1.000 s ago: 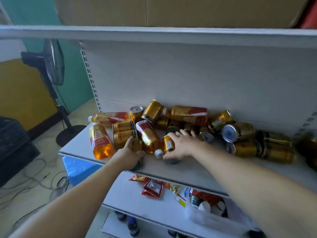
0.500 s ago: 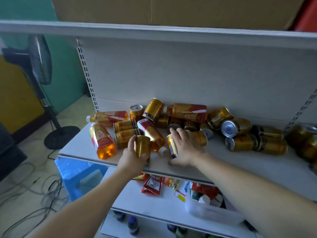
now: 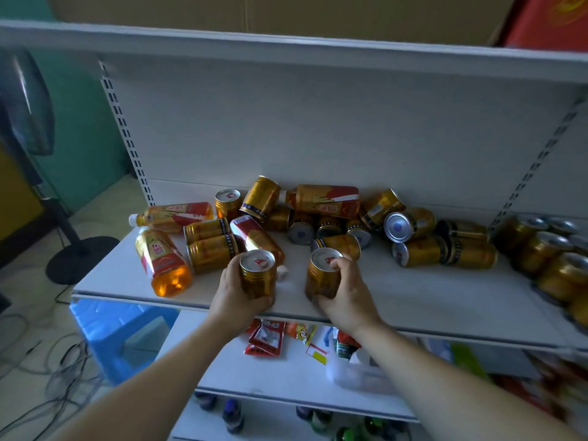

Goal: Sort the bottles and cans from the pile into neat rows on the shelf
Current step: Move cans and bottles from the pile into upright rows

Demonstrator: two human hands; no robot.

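Now left hand (image 3: 237,296) grips upright can (image 3: 257,275); right hand (image 3: 346,297) grips second upright can (image 3: 322,275).

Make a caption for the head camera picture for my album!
Left hand grips the left can, right hand the right can, both upright at the shelf front, pile jumbled behind.

1. Left hand (image 3: 237,292) grips an upright can (image 3: 257,276), fingers curled round its side.
2. Right hand (image 3: 348,292) grips a second can (image 3: 319,278), fingertips (image 3: 334,265) hooked over its top rim.
3. Left forearm (image 3: 165,377) and right forearm (image 3: 429,370), both bare, reach forward, converging.
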